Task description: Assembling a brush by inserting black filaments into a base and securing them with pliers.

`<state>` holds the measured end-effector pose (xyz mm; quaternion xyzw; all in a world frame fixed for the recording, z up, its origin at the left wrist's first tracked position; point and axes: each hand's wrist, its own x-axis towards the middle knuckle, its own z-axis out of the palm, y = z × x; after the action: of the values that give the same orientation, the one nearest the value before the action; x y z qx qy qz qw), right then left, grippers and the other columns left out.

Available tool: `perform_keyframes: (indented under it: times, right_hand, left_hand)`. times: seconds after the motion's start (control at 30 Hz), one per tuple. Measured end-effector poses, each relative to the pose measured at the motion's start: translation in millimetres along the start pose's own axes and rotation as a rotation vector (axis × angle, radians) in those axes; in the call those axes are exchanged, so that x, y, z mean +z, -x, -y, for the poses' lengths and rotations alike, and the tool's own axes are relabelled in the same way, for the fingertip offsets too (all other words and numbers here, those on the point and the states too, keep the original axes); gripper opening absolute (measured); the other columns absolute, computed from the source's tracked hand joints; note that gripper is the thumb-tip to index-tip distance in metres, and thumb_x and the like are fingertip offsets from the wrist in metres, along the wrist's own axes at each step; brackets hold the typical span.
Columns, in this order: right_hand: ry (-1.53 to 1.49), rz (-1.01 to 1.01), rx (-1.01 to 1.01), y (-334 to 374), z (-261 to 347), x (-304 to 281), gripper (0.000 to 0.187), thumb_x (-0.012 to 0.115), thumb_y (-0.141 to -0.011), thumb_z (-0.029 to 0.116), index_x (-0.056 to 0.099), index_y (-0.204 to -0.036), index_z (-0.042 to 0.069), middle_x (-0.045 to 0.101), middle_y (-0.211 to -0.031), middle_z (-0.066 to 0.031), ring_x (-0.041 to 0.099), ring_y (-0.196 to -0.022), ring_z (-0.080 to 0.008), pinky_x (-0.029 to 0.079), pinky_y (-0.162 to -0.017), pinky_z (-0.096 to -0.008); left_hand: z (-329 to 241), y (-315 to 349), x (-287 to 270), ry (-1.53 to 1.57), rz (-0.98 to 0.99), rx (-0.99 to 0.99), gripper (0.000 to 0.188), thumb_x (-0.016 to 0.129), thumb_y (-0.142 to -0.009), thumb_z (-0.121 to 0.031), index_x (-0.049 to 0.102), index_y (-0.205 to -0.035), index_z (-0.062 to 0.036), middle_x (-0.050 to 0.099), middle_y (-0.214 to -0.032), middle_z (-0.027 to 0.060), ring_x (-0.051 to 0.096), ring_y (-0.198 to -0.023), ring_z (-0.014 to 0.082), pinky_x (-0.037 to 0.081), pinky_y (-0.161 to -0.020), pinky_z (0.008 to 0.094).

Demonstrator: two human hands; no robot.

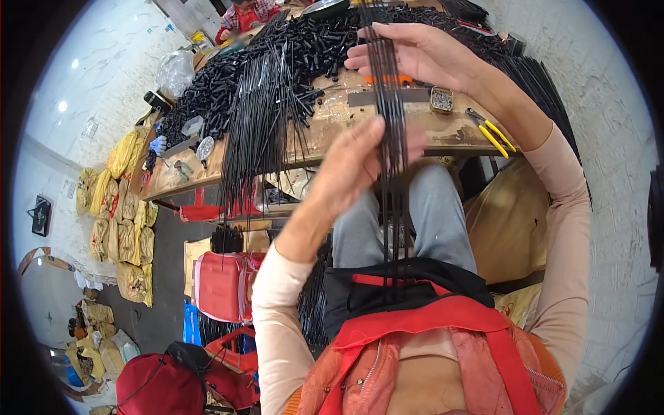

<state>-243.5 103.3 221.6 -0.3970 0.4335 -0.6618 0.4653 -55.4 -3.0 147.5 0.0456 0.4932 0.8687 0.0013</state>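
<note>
I have a thin bundle of black rods [391, 117] running from the bench down to my lap, and both my hands are on it. My left hand [353, 162] is closed round the rods about halfway along, fingers wrapped from the left, thumb side toward me. My right hand [415, 52] is further out over the bench, fingers loosely curled and spread against the rods' upper part (I cannot tell whether it truly pinches them or just steadies them). The rods' lower ends reach the black apron [415, 280] over my knees.

To the left of the bundle a bigger sheaf of rods [266, 117] lies across the bench edge and hangs down. Behind it a heap of short black tubes [290, 59] covers much of the wooden bench [443, 131]. Just right of my right wrist sits a small tin [440, 99] of tiny parts, and near it yellow-handled pliers [492, 131] lie on the bench. Below the bench on my left is a red crate [221, 283]; yellow sacks [128, 221] are stacked on the floor further left.
</note>
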Motion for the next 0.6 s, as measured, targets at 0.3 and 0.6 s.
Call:
perform_keyframes:
  times: [0.3,0.6]
  right_hand:
    - [0.008,0.017,-0.006,7.6,-21.4,6.5,0.033,0.048,-0.1,0.022,0.054,-0.117,-0.005,0.059,-0.121,-0.0227,0.059,-0.115,-0.0295,0.045,-0.103,-0.0408]
    - [0.013,0.06,-0.024,27.3,-36.0,27.2,0.037,0.046,-0.1,0.019,0.049,-0.126,-0.008,0.059,-0.122,-0.02,0.056,-0.119,-0.0301,0.043,-0.105,-0.0393]
  left_hand:
    - [3.6,0.2,-3.6,-0.114,-0.114,-0.033,0.038,0.042,-0.103,-0.023,0.048,-0.12,0.0108,0.06,-0.116,0.0256,0.065,-0.104,0.0318,0.055,-0.091,0.0425]
    - [10.0,26.5,8.1,0.016,-0.134,-0.036,0.04,0.04,-0.104,-0.022,0.047,-0.124,0.0111,0.059,-0.12,0.0245,0.061,-0.112,0.0314,0.05,-0.099,0.0417]
